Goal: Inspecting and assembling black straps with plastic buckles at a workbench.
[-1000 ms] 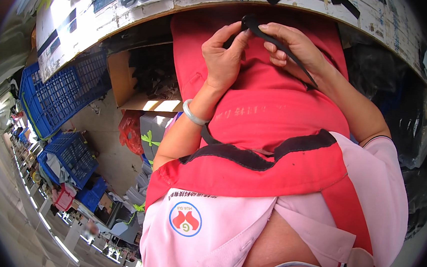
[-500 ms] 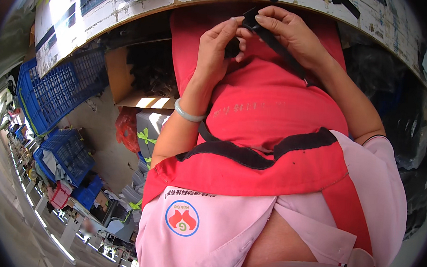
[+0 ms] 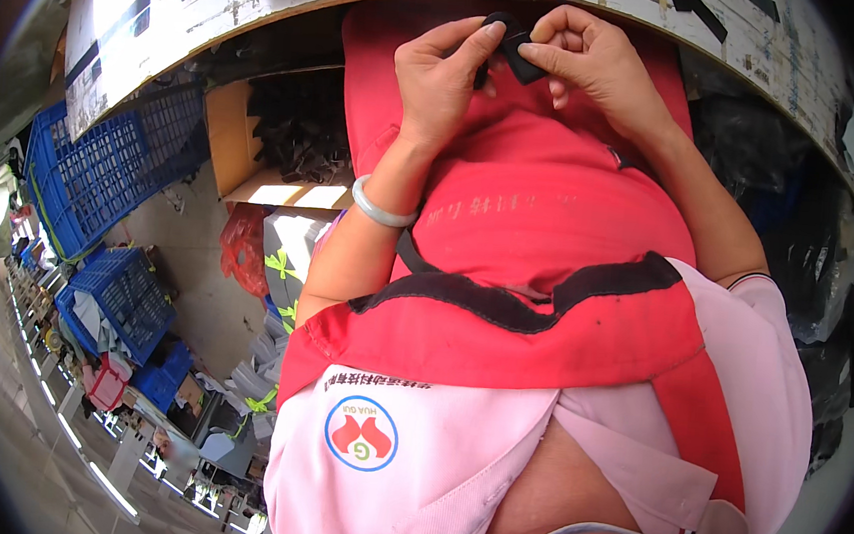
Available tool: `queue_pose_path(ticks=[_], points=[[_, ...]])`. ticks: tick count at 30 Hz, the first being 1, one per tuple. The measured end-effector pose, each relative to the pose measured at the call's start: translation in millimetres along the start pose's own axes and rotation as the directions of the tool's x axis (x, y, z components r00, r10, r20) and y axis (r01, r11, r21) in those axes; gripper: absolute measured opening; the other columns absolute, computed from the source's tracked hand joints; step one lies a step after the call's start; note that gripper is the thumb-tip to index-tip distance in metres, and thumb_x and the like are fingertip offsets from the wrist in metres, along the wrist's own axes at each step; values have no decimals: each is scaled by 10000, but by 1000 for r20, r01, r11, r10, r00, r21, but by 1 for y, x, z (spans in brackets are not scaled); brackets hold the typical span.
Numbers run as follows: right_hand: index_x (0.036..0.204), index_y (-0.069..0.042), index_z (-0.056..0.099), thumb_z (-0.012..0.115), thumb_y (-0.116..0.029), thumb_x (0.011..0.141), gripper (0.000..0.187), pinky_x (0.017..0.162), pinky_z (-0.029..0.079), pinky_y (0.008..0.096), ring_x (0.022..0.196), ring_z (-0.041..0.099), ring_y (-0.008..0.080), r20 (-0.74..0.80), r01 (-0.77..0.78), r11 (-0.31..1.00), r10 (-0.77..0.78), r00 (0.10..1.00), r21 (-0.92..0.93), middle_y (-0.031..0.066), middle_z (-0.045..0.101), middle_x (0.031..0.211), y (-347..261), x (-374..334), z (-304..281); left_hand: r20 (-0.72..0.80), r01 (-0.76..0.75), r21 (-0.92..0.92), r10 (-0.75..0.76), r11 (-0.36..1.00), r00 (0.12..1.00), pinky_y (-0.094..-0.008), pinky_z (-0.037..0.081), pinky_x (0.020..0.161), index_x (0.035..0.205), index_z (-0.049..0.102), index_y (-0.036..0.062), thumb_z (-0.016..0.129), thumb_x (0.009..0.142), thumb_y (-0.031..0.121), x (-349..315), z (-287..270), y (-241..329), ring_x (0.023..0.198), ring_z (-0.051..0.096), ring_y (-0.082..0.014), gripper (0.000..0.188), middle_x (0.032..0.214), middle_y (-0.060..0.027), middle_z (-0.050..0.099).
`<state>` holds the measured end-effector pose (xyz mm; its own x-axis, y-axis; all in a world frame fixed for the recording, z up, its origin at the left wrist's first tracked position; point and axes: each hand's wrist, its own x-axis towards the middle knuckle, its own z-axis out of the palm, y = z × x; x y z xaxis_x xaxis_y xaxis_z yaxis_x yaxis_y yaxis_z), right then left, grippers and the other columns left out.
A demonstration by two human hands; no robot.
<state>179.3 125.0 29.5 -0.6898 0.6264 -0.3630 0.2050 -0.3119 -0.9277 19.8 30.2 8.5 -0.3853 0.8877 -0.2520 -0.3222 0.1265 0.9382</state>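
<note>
A short black fabric strap (image 3: 525, 66) is held between my two hands, over the red apron (image 3: 532, 210) on my lap and just below the table edge. My left hand (image 3: 439, 85) pinches its looped upper end between thumb and fingers. More black material shows below those fingertips, partly hidden. At the strap's other side, my right hand (image 3: 604, 78) has thumb and forefinger closed on its edge, the other fingers curled. Whether a buckle is on the strap I cannot make out.
A worn white worktable (image 3: 629, 0) curves across the top, with black strips (image 3: 703, 16) on it. Under it at left stands an open cardboard box (image 3: 229, 141) of black pieces. Beyond are blue crates (image 3: 88, 175) and a red plastic bag (image 3: 245, 250). Dark plastic bags (image 3: 799, 251) lie at right.
The long strap tail that hung from my right hand across the apron no longer shows there. My left hand has risen slightly toward the table edge, and the strap is turned between the hands.
</note>
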Motion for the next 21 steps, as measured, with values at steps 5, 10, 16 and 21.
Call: queue_pose_path(ticks=[5, 10, 16, 21], points=[[1028, -47, 554, 675, -142, 890, 207, 510, 478, 187, 571, 538, 37, -16, -25, 999, 25, 1000, 24, -21, 562, 734, -1, 3, 4, 16, -137, 67, 136, 988, 991, -188, 445, 466, 987, 709, -11, 694, 862, 77, 0, -1, -2, 582, 575, -61, 154, 761, -24, 663], [1041, -44, 555, 637, -190, 924, 204, 579, 500, 194, 638, 564, 47, -3, -15, 985, 16, 1000, 174, -13, 573, 784, -2, 4, 2, 32, -211, 76, 209, 975, 977, -184, 420, 508, 998, 710, -2, 680, 872, 54, 1, -4, -6, 587, 562, -50, 140, 764, 6, 653], [1002, -40, 589, 612, -292, 940, 260, 621, 497, 208, 687, 572, 50, -1, -1, 997, 1, 1000, 82, -11, 583, 764, 4, -4, 1, 5, -246, 105, 247, 963, 969, -181, 438, 510, 966, 709, -12, 706, 841, 31, -2, -2, -13, 617, 566, -42, 132, 781, -7, 654], [855, -27, 637, 685, -291, 887, 270, 568, 452, 195, 620, 535, 50, 45, -82, 986, 89, 995, -146, -14, 578, 707, -5, -14, 3, -26, 3, 12, -3, 1000, 1000, -182, 398, 450, 975, 705, 0, 700, 842, 20, -9, -1, -4, 544, 530, -35, 135, 769, -12, 650]])
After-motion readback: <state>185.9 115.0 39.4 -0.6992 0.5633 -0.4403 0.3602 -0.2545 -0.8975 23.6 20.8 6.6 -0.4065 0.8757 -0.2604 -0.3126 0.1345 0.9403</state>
